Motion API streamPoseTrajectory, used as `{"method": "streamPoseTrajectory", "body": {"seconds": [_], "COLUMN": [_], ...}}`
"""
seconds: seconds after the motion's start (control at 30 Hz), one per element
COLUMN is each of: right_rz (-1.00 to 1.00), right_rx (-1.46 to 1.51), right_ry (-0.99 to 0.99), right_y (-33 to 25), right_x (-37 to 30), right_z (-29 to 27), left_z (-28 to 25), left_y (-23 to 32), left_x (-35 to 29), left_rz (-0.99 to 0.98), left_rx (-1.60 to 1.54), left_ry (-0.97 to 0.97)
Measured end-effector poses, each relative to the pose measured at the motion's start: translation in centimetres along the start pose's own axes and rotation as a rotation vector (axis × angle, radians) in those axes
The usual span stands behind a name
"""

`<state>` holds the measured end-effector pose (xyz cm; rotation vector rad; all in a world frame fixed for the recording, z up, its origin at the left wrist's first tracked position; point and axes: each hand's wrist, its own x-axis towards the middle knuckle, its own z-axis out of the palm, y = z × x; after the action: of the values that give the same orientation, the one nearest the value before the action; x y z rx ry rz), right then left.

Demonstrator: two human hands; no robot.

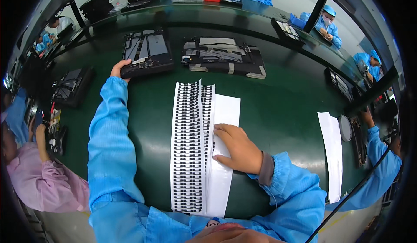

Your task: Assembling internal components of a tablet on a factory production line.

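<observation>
My left hand [119, 68], arm stretched forward, grips the near left corner of a black tray stack [150, 68] with flat grey electronic parts on top. My right hand [239, 147] lies on a white backing sheet [232, 112], its thumb and fingers apart, fingertips at the edge of the sticker strips. Those are long white sheets [187, 147] with rows of small black stickers, overlapping in front of me. A second narrow strip [208, 106] lies partly under the first one's right edge.
Another black tray stack [226, 56] with flat parts stands at the far middle. More trays sit at the left [71, 86] and right [339, 84]. A white paper strip [331, 156] lies at the right beside a round grey lid [345, 128]. Co-workers in blue and pink sit around.
</observation>
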<state>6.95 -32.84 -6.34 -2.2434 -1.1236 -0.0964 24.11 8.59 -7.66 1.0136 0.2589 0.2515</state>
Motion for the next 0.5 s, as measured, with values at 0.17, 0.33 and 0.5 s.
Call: {"method": "streamPoseTrajectory", "body": {"seconds": [0.17, 0.33, 0.5], "right_rz": [0.006, 0.007, 0.059], "right_rx": [0.024, 0.013, 0.062], "right_ry": [-0.04, -0.057, 0.133], "right_y": [0.3, 0.6, 3.6], "right_x": [-0.4, -0.6, 0.3], "right_z": [-0.6, -0.8, -3.6], "left_z": [0.0, -0.9, 4.5], "left_y": [0.8, 0.0, -1.4], "left_x": [6.1, 10.1, 7.1], "left_rz": [0.029, 0.594, 1.164], "left_rx": [0.351, 1.073, 1.231], "left_ry": [0.036, 0.314, 0.221]}}
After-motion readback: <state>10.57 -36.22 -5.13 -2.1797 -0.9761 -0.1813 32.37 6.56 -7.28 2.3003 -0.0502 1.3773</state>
